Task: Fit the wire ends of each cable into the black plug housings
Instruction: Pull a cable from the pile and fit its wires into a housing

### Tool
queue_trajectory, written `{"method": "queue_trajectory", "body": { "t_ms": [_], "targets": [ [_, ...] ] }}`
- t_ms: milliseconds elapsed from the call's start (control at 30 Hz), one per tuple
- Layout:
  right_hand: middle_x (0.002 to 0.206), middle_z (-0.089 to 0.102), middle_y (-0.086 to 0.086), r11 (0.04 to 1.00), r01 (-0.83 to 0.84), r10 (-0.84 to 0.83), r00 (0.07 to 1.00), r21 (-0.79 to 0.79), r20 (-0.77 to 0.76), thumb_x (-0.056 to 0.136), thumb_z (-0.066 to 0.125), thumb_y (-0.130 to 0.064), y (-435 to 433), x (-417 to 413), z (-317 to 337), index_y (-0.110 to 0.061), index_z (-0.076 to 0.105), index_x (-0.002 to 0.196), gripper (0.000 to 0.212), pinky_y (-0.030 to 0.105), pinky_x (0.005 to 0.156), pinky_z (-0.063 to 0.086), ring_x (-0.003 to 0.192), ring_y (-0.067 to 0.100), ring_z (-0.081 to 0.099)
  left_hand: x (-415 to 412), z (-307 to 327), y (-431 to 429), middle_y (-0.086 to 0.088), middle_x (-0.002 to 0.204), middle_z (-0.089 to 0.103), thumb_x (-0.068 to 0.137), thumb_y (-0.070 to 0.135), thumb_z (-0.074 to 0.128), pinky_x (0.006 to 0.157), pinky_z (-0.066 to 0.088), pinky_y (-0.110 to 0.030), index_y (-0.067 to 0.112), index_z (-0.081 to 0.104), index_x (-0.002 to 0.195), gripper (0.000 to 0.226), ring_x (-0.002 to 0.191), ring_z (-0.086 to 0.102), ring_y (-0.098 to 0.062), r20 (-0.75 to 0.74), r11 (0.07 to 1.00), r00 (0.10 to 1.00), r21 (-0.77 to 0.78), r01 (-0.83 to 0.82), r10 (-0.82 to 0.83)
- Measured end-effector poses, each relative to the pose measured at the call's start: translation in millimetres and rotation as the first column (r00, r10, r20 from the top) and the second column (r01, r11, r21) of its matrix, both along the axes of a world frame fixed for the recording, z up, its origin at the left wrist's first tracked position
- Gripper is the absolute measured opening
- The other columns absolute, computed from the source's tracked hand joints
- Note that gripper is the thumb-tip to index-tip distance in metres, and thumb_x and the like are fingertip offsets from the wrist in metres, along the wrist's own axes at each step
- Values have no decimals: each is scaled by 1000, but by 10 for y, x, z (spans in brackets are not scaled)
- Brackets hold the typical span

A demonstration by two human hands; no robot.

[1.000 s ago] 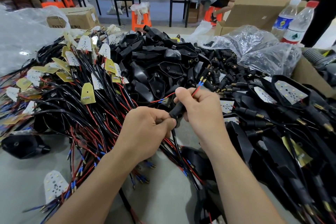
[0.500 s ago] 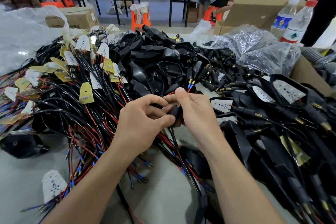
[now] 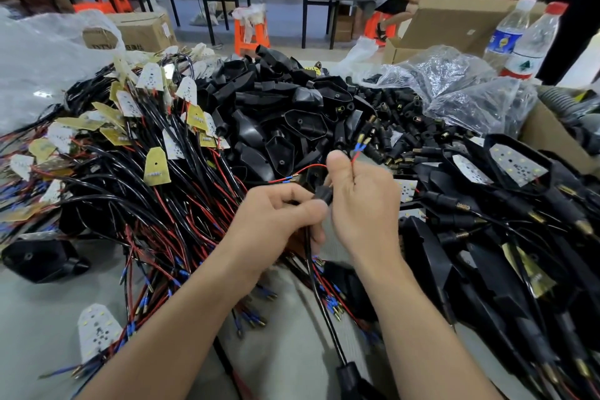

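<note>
The left hand (image 3: 276, 221) pinches a black plug housing (image 3: 324, 194) on its cable (image 3: 313, 273), touching the right hand (image 3: 363, 204), which pinches the red wire ends (image 3: 359, 147) just above.

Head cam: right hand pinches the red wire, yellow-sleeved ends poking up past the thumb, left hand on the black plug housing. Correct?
Nearly. In the head view the wire ends have blue sleeves, not yellow. The rest stands: the right hand pinches the red wire, and the left hand is on the black plug housing.
</note>
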State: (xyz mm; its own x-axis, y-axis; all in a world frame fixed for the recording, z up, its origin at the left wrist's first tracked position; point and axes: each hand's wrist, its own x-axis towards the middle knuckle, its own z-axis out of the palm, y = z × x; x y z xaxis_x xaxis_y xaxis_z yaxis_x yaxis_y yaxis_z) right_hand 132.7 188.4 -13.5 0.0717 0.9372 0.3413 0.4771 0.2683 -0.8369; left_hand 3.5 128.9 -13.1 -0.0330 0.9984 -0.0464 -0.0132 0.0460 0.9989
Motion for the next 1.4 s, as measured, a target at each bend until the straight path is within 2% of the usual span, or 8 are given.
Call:
{"method": "queue_trajectory", "body": {
  "t_ms": [133, 333, 433, 600, 833, 1100, 1267, 1400],
  "targets": [
    [58, 61, 5, 993, 18, -42, 977, -115, -210, 103, 53, -43, 26, -6, 32, -14, 57, 57, 55, 43, 71, 47, 68, 34, 61, 45, 45, -17, -10, 71, 71, 83, 24, 74, 57, 55, -25, 15, 78, 74, 14, 56, 66, -18, 346, 963, 930, -185, 197, -124],
    [62, 42, -5, 986, 164, -156, 969, -27, 193, 106, 46, -46, 9, 33, -1, -23, 32, 58, 56, 35, 67, 21, 69, 30, 38, 77, -85, -16, 6, 57, 70, 86, 22, 80, 57, 52, -21, 21, 74, 73, 14, 49, 55, -4, -496, 957, 832, 259, -131, 248],
    [63, 49, 2, 981, 192, -194, 944, 33, 269, 105, 47, -49, 7, 38, -21, -24, 30, 57, 57, 38, 66, 27, 69, 30, 37, 68, -102, -40, 12, 53, 66, 83, 26, 82, 54, 47, -16, 25, 74, 75, 12, 45, 48, 1, -577, 926, 754, 361, -110, 314],
    [45, 39, -5, 995, 22, -25, 999, -93, -34, 99, 62, -44, 105, 94, -39, -7, 39, 52, 64, 36, 51, 31, 49, 18, 38, 10, -94, -9, 0, 56, 70, 88, 19, 76, 47, 46, -22, 19, 73, 70, 19, 42, 52, -10, -358, 971, 916, 212, -108, 180],
    [60, 59, 3, 797, -554, 311, 717, -239, -625, 97, 57, -5, 100, 192, 31, -17, 77, 82, 28, 17, 42, 33, 45, 11, 44, -14, -101, 54, -6, 59, 70, 83, 33, 71, 54, 43, -36, 28, 74, 68, 16, 48, 51, -21, -159, 979, 971, 125, -159, 177],
    [51, 51, -6, 901, -350, 115, 760, -255, -640, 93, 66, -5, 72, 73, 9, -18, 74, 62, 34, 16, 43, 31, 43, 4, 41, 6, -22, 26, -20, 63, 71, 96, 17, 72, 45, 49, -27, 12, 71, 64, 32, 45, 60, -25, -157, 998, 986, 45, -51, 57],
    [55, 53, -10, 987, -87, 81, 996, 132, 47, 91, 68, -23, 46, 53, -35, -19, 61, 69, 23, 30, 62, 39, 60, 11, 48, 69, -7, -36, -24, 64, 69, 98, 17, 67, 42, 48, -26, 6, 68, 63, 37, 42, 60, -24, -77, 999, 997, -36, -32, 29],
    [54, 53, -3, 985, -172, 168, 963, 3, -212, 90, 65, -23, 50, 5, -18, -17, 64, 66, 25, 33, 60, 40, 56, 9, 45, 111, 22, -67, -24, 82, 76, 105, 20, 54, 55, 57, -26, 4, 78, 79, 39, 61, 72, -25, 115, 992, 992, -115, 58, -45]
  ]
}}
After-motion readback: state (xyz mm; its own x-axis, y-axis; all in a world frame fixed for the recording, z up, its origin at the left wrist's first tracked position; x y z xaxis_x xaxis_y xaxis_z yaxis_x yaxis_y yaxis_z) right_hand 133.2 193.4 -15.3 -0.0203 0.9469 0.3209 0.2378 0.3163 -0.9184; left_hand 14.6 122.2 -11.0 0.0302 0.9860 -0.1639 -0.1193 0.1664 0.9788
